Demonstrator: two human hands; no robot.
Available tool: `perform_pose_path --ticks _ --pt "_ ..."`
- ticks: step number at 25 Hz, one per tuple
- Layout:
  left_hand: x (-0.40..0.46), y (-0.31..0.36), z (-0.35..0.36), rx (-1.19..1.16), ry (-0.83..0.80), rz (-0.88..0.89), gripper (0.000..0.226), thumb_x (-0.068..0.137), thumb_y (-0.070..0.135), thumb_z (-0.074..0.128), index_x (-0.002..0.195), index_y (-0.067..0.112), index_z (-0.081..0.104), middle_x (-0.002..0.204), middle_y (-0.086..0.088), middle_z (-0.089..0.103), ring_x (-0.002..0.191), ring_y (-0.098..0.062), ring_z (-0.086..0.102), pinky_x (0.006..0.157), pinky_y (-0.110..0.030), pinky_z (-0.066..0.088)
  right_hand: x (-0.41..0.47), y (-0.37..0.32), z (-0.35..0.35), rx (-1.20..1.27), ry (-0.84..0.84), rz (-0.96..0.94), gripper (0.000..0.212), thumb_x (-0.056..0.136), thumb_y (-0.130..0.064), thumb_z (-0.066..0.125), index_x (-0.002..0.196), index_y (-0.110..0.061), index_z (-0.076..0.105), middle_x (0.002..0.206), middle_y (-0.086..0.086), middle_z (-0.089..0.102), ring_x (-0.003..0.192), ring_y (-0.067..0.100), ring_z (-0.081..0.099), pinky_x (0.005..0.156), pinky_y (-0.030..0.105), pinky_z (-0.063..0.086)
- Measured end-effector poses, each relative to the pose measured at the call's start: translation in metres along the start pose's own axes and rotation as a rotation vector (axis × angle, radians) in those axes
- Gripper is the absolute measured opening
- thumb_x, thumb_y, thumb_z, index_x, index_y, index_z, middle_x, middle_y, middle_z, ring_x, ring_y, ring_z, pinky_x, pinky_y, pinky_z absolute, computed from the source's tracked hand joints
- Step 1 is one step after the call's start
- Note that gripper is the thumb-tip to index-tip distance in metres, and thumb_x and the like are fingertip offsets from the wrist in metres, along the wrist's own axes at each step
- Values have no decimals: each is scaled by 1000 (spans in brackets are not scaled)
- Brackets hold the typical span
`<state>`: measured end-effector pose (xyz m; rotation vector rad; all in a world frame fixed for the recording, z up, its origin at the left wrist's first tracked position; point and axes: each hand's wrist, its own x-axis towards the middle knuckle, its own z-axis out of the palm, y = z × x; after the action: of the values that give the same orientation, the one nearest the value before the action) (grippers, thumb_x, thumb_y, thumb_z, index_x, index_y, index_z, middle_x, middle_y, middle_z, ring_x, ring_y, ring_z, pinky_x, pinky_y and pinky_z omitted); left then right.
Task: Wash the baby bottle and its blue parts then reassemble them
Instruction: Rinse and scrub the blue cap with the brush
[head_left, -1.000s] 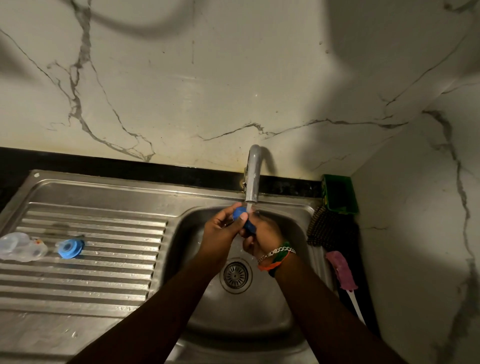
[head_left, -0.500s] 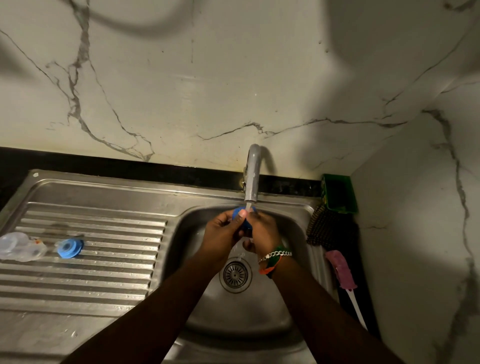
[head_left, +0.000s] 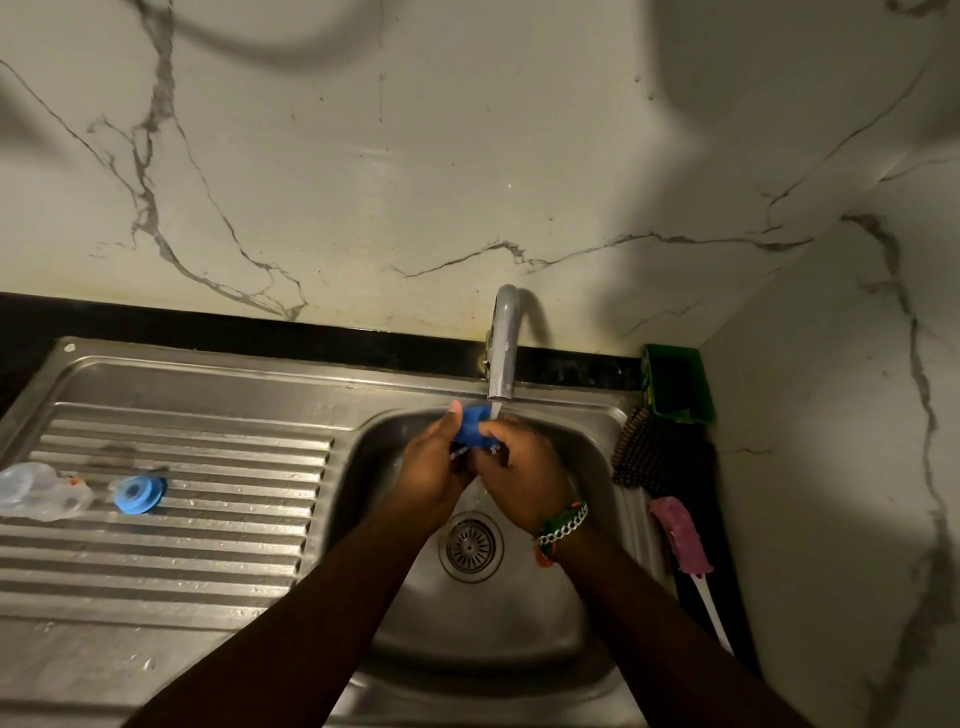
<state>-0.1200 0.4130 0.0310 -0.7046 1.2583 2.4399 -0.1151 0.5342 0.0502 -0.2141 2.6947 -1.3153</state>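
Over the steel sink (head_left: 597, 421), under the tap (head_left: 503, 358), my left hand (head_left: 431, 467) and right hand (head_left: 524, 478) both pinch the blue cap (head_left: 475, 428). Wet, it could slip toward the drain (head_left: 470, 545). The bottle (head_left: 41, 491) and blue ring (head_left: 137, 493) lie far left.

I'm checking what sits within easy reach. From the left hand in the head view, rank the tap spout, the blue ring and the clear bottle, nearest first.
From the left hand:
1. Tap spout, just above, behind the basin.
2. Blue ring, left on the ridged drainboard.
3. Clear bottle, farthest left, at the frame's edge.
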Motion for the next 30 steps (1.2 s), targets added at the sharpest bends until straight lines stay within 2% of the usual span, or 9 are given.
perform_pose_path --ticks 4,8,11,14,17,20,25,27,30 --pt "-2 3 10 -67 90 -139 35 100 39 60 109 7 68 103 -18 71 84 -26 64 91 -39 53 -6 5 -13 -416 25 -207 31 92 -15 54 122 -17 64 113 3 66 94 19 65 78 26 52" --pt "-1 -1 13 -106 89 -156 36 99 39 62 113 6 67 107 -19 74 97 -31 68 100 -45 53 -10 4 -13 -364 9 -179 37 92 -17 56 128 -16 63 124 3 66 108 20 64 93 31 54" --pt "-2 -4 16 -108 71 -158 31 100 35 61 113 7 67 114 -21 72 95 -30 70 90 -40 57 -8 10 -12 -359 26 -95 37 94 -23 52 128 -14 65 127 6 67 113 23 64 101 35 51" --pt "-1 -2 12 -59 -9 -60 27 102 27 57 120 8 64 117 -19 71 93 -27 73 72 -33 61 -8 8 -10 64 33 91 19 99 -19 54 107 -10 69 97 5 69 83 17 65 73 26 54" --pt "-4 -6 2 201 -125 102 29 97 10 62 125 14 64 125 -14 69 108 -28 72 84 -35 61 -4 -8 -15 787 91 661 16 98 -25 60 99 -13 70 78 4 65 57 10 55 49 19 41" --pt "-5 -3 -5 280 -139 189 39 83 14 74 122 18 67 123 -7 72 115 -25 70 95 -39 58 2 -8 -14 924 96 727 35 92 -43 67 109 -12 73 70 1 58 47 5 44 40 17 33" --pt "-5 -11 -3 -10 -59 18 32 102 24 55 129 8 63 124 -17 71 104 -25 74 87 -38 59 9 -25 -2 676 129 630 23 100 -37 58 98 -18 68 67 1 54 51 8 46 43 20 37" --pt "1 -10 -1 -174 40 -112 43 102 36 56 130 4 62 125 -23 70 107 -31 73 92 -46 57 2 -20 8 356 33 350 13 101 -23 55 103 -18 66 85 4 64 70 12 60 61 22 49" --pt "1 -5 11 -241 120 -218 47 99 42 62 125 2 65 117 -24 73 108 -35 72 86 -45 57 -7 -5 3 -244 -64 49 36 97 -16 55 132 -18 58 126 5 63 111 18 62 96 31 52"
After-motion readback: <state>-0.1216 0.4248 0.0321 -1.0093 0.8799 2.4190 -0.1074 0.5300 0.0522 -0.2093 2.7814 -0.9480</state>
